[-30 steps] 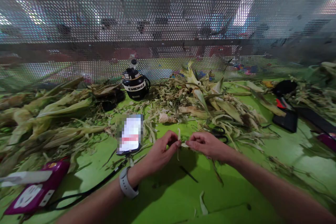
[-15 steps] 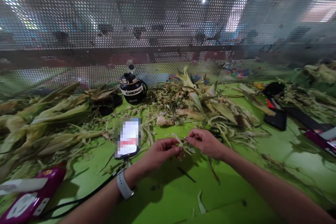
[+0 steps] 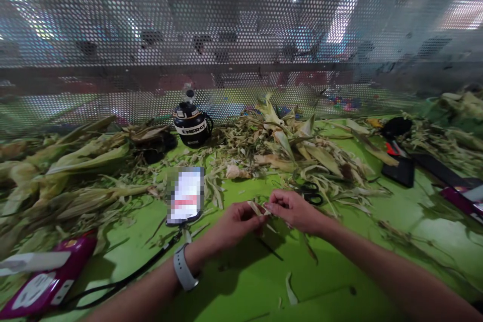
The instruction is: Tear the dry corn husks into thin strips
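Two bare hands meet above the green table [image 3: 241, 287], near its front middle. The left hand [image 3: 238, 225] grasps pale husk strips [image 3: 255, 208] between thumb and fingers; one end stands above the grip and another portion hangs below it. The right hand [image 3: 296, 211] pinches the same material with thumb and forefinger, its remaining fingers curled; the exact contact of the fingertips is too small to verify. The strips are located between the two hands, raised off the surface. A pale watch band [image 3: 183, 267] encircles the left wrist.

Scissors [image 3: 312, 194] with black handles lie just behind the right hand, partly among husk pieces. A phone [image 3: 186, 193] with a lit, pixelated screen lies face up behind the left forearm. A purple device [image 3: 56, 271] and a black strap [image 3: 124, 276] occupy the near left.

To the rear, a dark bottle [image 3: 192, 128] marked "ENERGY" stands upright between a left pile of corn husks [image 3: 79, 168] and a central heap of husks [image 3: 320, 153]. One loose scrap [image 3: 290, 289] lies at the front. A perforated metal screen [image 3: 234, 20] rises along the back edge.
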`<act>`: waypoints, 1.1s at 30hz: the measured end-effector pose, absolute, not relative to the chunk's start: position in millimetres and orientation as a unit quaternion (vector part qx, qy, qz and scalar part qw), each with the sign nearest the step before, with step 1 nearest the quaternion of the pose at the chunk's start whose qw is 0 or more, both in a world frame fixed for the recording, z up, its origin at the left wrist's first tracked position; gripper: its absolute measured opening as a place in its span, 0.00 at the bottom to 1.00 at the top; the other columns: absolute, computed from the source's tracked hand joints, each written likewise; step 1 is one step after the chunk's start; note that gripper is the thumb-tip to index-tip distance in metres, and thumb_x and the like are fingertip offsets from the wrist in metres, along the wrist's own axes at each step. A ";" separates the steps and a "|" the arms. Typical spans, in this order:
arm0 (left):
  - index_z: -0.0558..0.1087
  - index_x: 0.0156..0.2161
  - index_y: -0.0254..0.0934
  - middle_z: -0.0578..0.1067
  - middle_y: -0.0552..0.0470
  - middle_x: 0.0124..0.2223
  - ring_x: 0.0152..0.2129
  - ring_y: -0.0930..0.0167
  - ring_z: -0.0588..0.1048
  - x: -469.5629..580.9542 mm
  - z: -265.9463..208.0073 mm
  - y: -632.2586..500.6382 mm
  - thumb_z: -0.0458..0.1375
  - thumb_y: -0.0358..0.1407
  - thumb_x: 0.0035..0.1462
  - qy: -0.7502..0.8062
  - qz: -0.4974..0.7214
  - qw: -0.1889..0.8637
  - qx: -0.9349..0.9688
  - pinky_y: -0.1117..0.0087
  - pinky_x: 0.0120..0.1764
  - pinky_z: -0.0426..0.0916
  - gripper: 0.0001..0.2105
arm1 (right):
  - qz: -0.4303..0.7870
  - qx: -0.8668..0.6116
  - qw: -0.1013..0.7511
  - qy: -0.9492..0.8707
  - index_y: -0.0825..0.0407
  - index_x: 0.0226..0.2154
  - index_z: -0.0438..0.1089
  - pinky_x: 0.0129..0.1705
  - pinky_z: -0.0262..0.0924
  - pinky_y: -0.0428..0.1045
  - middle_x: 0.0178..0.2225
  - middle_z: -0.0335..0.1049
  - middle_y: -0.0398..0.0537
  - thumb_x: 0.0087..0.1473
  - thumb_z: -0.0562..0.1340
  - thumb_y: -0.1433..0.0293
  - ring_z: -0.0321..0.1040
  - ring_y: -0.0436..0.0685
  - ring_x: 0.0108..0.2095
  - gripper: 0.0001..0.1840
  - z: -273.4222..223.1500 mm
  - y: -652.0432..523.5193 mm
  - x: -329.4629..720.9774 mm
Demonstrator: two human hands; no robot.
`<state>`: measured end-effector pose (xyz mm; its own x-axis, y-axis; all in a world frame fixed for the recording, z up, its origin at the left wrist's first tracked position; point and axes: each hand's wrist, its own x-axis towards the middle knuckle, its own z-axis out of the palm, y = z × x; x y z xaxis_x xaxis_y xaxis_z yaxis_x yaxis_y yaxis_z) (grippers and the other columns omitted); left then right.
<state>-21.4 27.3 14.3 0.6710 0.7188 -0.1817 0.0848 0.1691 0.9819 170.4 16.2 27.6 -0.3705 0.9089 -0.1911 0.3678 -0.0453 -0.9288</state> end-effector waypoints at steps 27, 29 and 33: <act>0.70 0.32 0.35 0.69 0.58 0.22 0.20 0.76 0.66 -18.5 6.3 24.7 0.62 0.47 0.48 0.383 0.306 0.726 0.482 0.73 0.29 0.60 0.16 | 0.569 -0.511 0.252 -0.593 0.52 0.25 0.61 0.16 0.48 0.41 0.15 0.52 0.32 0.49 0.60 0.51 0.49 0.44 0.14 0.21 23.2 28.5 179.7; 0.69 0.32 0.35 0.69 0.58 0.21 0.19 0.76 0.65 -17.0 6.4 24.0 0.62 0.47 0.48 0.398 0.311 0.719 0.477 0.74 0.29 0.59 0.16 | 0.583 -0.504 0.222 -0.598 0.53 0.26 0.61 0.16 0.48 0.41 0.15 0.53 0.32 0.48 0.61 0.51 0.49 0.43 0.14 0.21 22.6 29.3 180.9; 0.68 0.31 0.35 0.68 0.59 0.20 0.18 0.77 0.64 -15.8 6.1 23.2 0.62 0.48 0.47 0.400 0.318 0.716 0.476 0.74 0.27 0.58 0.17 | 0.595 -0.487 0.197 -0.608 0.53 0.26 0.61 0.15 0.46 0.41 0.13 0.52 0.32 0.50 0.59 0.50 0.49 0.43 0.13 0.22 21.5 28.3 180.6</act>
